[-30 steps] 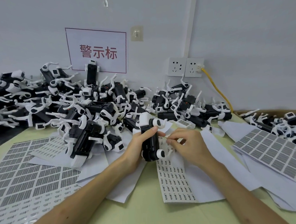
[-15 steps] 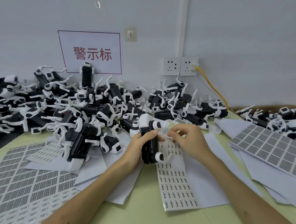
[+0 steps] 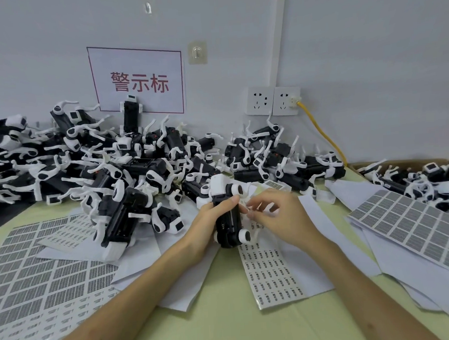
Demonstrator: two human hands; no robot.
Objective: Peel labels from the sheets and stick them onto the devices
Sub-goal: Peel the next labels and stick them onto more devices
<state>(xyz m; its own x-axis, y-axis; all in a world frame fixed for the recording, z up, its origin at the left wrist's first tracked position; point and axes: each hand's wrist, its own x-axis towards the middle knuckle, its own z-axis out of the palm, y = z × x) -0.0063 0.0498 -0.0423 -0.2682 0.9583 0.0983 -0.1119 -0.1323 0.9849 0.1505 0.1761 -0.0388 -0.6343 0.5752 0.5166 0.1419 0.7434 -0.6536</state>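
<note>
My left hand (image 3: pixel 208 222) grips a black and white device (image 3: pixel 227 214) upright at the centre of the table, thumb across its black body. My right hand (image 3: pixel 278 216) is beside it on the right, fingertips pinched together against the device's side; whether a label sits between them is too small to tell. Under both hands lies a sheet of small labels (image 3: pixel 270 274).
A big heap of black and white devices (image 3: pixel 119 170) fills the back of the table, with more in a cardboard box (image 3: pixel 427 182) at the right. Label sheets (image 3: pixel 34 278) lie at the left and right (image 3: pixel 416 232). A yellow cable (image 3: pixel 323 136) hangs from the wall socket.
My right hand has lifted from the label sheet and come up against the side of the device. The left hand keeps its hold.
</note>
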